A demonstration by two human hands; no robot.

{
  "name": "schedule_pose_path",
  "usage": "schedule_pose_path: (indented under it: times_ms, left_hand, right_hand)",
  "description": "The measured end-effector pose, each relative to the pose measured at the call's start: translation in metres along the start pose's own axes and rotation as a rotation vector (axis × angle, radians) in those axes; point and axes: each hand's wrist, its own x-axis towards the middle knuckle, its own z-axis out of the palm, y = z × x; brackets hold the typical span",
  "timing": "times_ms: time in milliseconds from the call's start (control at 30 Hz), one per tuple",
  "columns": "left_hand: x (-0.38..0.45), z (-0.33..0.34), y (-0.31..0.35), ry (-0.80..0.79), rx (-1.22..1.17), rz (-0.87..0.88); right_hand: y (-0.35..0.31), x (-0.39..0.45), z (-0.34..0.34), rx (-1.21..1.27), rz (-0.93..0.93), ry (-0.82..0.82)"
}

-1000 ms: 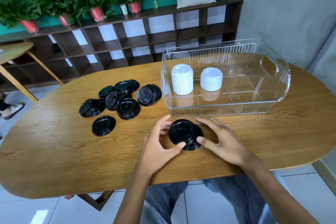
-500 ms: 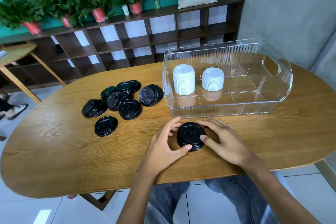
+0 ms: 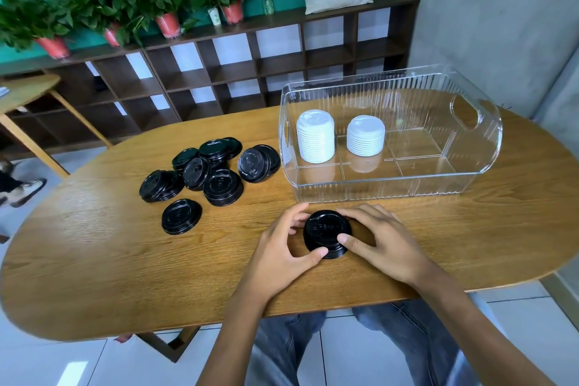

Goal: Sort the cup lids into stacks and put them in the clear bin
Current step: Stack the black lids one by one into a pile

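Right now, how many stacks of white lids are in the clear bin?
2: the taller white stack stands at the clear bin's left end, the shorter white stack just right of it. None seems hidden.

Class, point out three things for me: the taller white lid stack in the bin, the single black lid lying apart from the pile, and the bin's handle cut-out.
taller white lid stack [image 3: 315, 141], head view, ribbed side.
single black lid [image 3: 181, 216], head view, top face.
handle cut-out [image 3: 466, 115], head view, in its opening.

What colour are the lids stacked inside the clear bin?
White: two stacks of white lids stand in the clear bin, seen from the head view.
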Motion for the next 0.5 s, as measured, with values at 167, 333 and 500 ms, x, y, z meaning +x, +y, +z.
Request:
schedule_pose_path:
  times_ms: [167, 333, 500]
  left_hand:
    - [-0.001, -0.001, -0.001, -0.028, -0.018, -0.012]
    - [-0.004, -0.011, 0.005, 0.085, -0.098, -0.011]
    - [-0.003, -0.066, -0.027, 0.598, 0.067, -0.086]
  right_hand:
    - [-0.001, 0.0, 0.0, 0.001, 0.001, -0.006]
    - [-0.001, 0.0, -0.001, 0.006, 0.011, -0.022]
    - [-0.001, 0.002, 0.0, 0.004, 0.02, -0.038]
